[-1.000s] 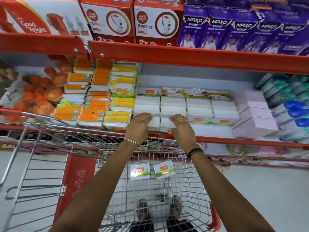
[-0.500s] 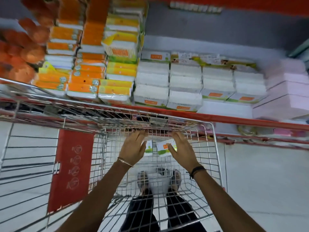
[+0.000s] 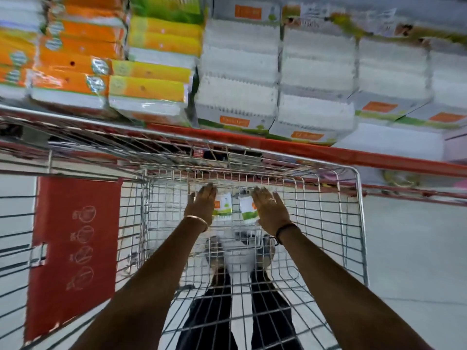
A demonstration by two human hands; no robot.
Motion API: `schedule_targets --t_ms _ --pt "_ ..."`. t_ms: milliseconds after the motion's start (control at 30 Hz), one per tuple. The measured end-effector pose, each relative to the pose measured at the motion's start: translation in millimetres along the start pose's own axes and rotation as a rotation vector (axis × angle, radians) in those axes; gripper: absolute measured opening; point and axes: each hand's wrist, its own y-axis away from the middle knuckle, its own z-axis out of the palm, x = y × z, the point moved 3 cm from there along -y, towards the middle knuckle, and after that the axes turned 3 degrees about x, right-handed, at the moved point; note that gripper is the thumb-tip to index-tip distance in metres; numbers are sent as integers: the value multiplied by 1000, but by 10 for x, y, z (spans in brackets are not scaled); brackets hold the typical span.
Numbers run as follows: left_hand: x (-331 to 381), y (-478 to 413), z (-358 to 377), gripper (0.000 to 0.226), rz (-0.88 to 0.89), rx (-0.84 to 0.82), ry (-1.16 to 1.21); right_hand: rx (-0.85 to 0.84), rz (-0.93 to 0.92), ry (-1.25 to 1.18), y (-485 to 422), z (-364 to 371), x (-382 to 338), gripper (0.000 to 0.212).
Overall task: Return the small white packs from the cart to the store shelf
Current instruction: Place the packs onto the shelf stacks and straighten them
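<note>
Two small white packs with orange and green labels lie in the wire cart [image 3: 358, 223], near its far wall. My left hand [image 3: 201, 207] covers the outer edge of the left pack [image 3: 224, 207], fingers stretched over it. My right hand [image 3: 267, 210] lies the same way over the right pack [image 3: 247, 209]. Both thumbs are hidden under the hands. Above the cart, the store shelf [image 3: 328, 150] has a red front lip and holds stacks of the same white packs [image 3: 240, 97].
Orange and yellow packs [image 3: 106, 69] fill the shelf's left side. A red plastic flap [image 3: 73, 248] hangs at the cart's left. My shoes and dark trousers [image 3: 217, 299] show through the cart's mesh floor. Pale floor lies to the right.
My hands left the shelf's white stacks and dropped into the cart, onto the two packs. The view tilted down and closer to the shelf.
</note>
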Motion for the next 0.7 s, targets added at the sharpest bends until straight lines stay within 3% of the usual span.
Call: schedule_targets --t_ms 167,300,567,700 --pt "37 -151 -8 85 -30 -83 -33 171 59 51 -73 -13 15 72" --pt "63 -7 -95 66 -23 -118 115 98 71 -103 31 -42 3 63" --pt "243 549 -439 56 -7 -28 175 49 103 -249 546 -289 10 63" --pt "421 847 -826 56 -8 94 207 121 133 -340 926 -642 40 58"
